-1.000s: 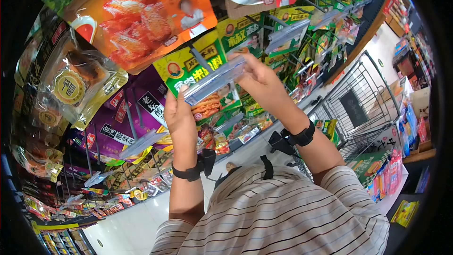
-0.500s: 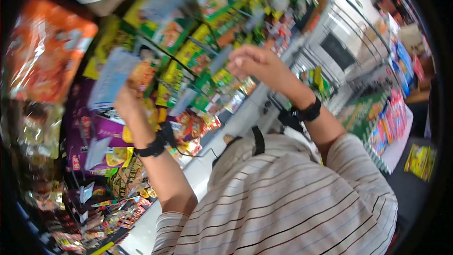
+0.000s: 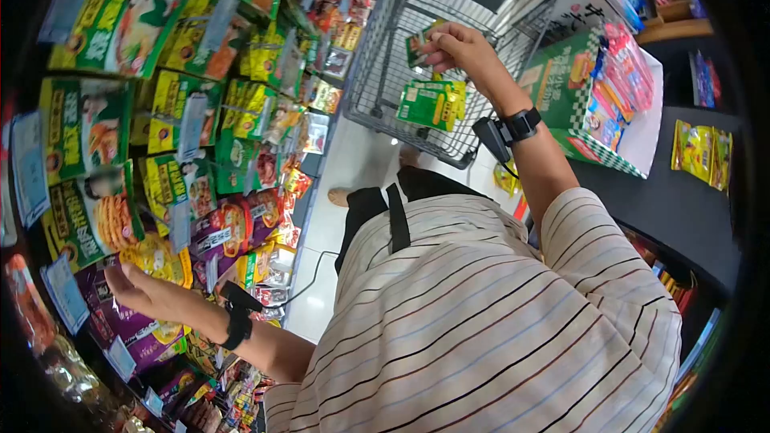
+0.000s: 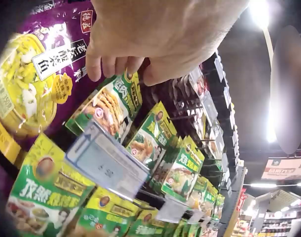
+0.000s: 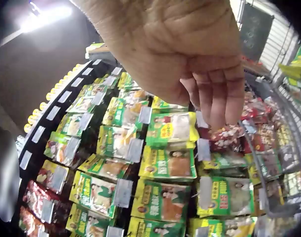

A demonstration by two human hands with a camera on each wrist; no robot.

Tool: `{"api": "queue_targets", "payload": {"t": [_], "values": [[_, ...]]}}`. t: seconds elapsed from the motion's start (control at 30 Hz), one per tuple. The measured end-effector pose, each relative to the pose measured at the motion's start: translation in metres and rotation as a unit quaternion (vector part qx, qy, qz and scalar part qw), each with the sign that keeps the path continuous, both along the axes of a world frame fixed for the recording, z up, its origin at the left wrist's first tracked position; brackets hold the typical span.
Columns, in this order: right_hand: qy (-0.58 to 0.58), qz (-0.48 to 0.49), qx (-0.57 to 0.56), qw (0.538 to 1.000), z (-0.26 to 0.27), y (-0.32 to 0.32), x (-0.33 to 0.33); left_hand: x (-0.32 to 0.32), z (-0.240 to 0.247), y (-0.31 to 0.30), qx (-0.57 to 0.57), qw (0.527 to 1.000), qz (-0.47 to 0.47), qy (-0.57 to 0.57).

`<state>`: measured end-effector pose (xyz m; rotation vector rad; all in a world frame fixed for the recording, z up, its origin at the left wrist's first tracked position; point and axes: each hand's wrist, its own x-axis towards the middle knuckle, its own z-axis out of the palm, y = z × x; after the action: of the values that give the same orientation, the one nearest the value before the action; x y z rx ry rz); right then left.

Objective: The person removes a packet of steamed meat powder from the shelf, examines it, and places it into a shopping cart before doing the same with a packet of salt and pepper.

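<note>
Green packets [image 3: 433, 104] are in the wire cart [image 3: 375, 72] under the slack-fingered right hand [image 3: 459, 46]; left hand [image 3: 148, 293] spread.

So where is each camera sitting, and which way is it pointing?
Head: worn on the head, looks down; shows striped shirt, left hand, right hand, cart.
Left wrist: behind the left hand, facing the purple packet and price tag.
Right wrist: behind the right hand, facing hanging green packets.
Shared: all show green packets.

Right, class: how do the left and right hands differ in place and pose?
The left hand is beside purple hanging packets; the right hand reaches over the grey wire shopping cart. The left hand's fingers reach toward the packets; the right hand's hang down. Both wear black wrist bands.
</note>
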<state>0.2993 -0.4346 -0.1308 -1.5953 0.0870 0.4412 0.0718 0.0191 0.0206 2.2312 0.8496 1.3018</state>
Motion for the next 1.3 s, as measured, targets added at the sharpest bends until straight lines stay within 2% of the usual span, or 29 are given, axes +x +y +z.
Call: {"api": "queue_targets", "payload": {"t": [0.07,0.2,0.23,0.3,0.43,0.57,0.77,0.9,1.03,1.3], "values": [[0.031,-0.014,-0.013,0.999,-0.014,-0.022,-0.002,0.002,-0.004,-0.029,0.011,1.0,0.009,-0.018],[0.068,-0.029,-0.04,0.996,-0.049,-0.056,-0.001,0.021,-0.021,-0.079,-0.081,0.992,-0.094,0.003],[0.074,-0.03,-0.051,0.996,-0.058,-0.062,0.0,0.031,-0.023,-0.106,-0.174,0.979,-0.103,0.009],[0.1,-0.04,-0.034,0.994,-0.08,-0.072,0.002,0.039,-0.055,-0.111,-0.185,0.958,-0.202,0.079],[0.15,-0.072,-0.006,0.986,-0.132,-0.089,0.005,0.046,-0.095,-0.155,-0.295,0.889,-0.316,0.152],[0.203,-0.11,0.005,0.973,-0.19,-0.1,0.0,0.047,-0.111,-0.19,-0.389,0.836,-0.34,0.188],[0.287,-0.161,-0.026,0.944,-0.242,-0.094,0.0,0.054,-0.118,-0.21,-0.41,0.806,-0.34,0.259],[0.32,-0.129,-0.03,0.938,-0.233,-0.082,0.008,0.063,-0.123,-0.225,-0.433,0.78,-0.349,0.285],[0.295,-0.093,-0.117,0.944,-0.274,-0.076,0.01,0.07,-0.13,-0.24,-0.459,0.752,-0.352,0.318],[0.31,-0.129,-0.14,0.931,-0.309,-0.084,0.023,0.081,-0.136,-0.247,-0.476,0.726,-0.335,0.367]]}}
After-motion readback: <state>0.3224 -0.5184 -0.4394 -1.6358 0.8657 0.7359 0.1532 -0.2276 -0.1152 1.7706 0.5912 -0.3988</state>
